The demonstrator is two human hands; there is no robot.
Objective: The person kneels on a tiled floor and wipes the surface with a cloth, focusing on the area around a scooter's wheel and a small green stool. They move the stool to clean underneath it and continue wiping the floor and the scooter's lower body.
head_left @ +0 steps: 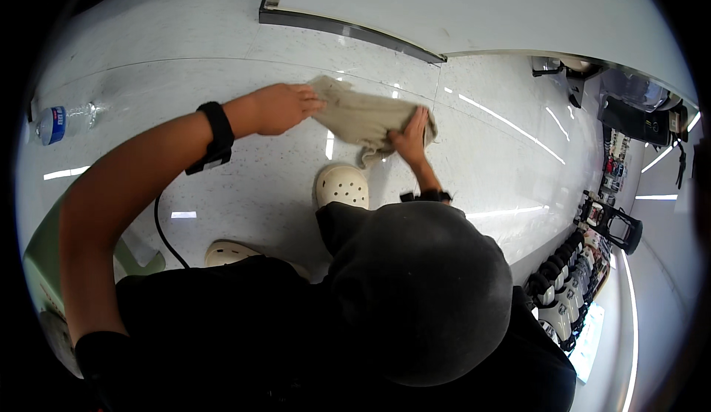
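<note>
A beige cloth [365, 116] lies bunched on the glossy white speckled floor [222, 79] in front of me. My left hand [280, 107] grips its left end, fingers closed on the fabric. My right hand [409, 137] presses on and holds the cloth's right lower edge. Both wrists wear black bands. My feet in cream perforated clogs [341, 185] stand just below the cloth, and my black-clad knee fills the lower middle.
A plastic water bottle with a blue label [63, 122] lies on the floor at far left. A white panel with a metal edge [348, 27] runs along the top. A black cable [164, 230] trails by my left foot. Shelves with small goods [570, 279] line the right.
</note>
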